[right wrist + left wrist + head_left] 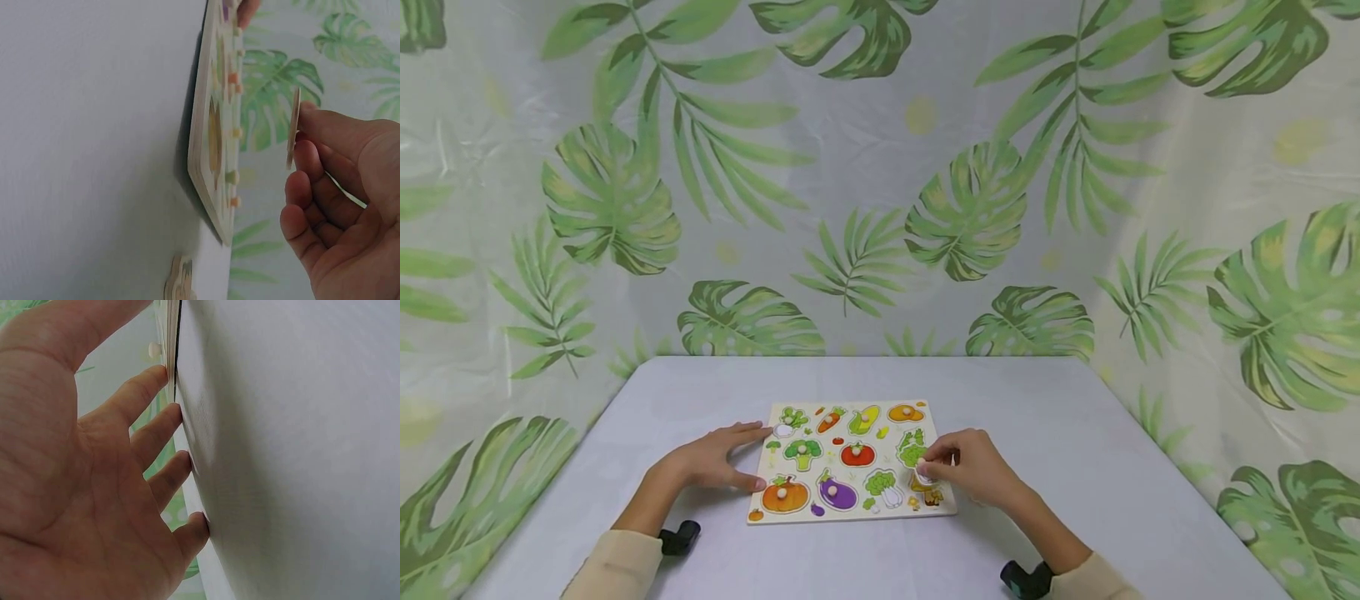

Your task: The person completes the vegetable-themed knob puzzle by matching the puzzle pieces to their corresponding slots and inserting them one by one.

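Observation:
A wooden peg puzzle board (842,521) with vegetable pictures lies flat on the table. Along its left edge, my left hand (722,457) has its fingers spread, with thumb and forefinger touching the side. My right hand (977,468) is over the board's lower right corner, pinching a thin puzzle piece (293,128) between thumb and fingers. That piece is held on edge in the right wrist view, apart from the board, and its picture is mostly hidden. Below it, a yellowish-brown recess (215,140) shows in the board.
Another wooden piece (180,278) lies on the table beside the board in the right wrist view. Knobbed pieces such as a tomato (858,454), an eggplant (837,493) and a pumpkin (785,496) sit in the board. A leaf-patterned curtain (850,167) stands behind the white table (700,392).

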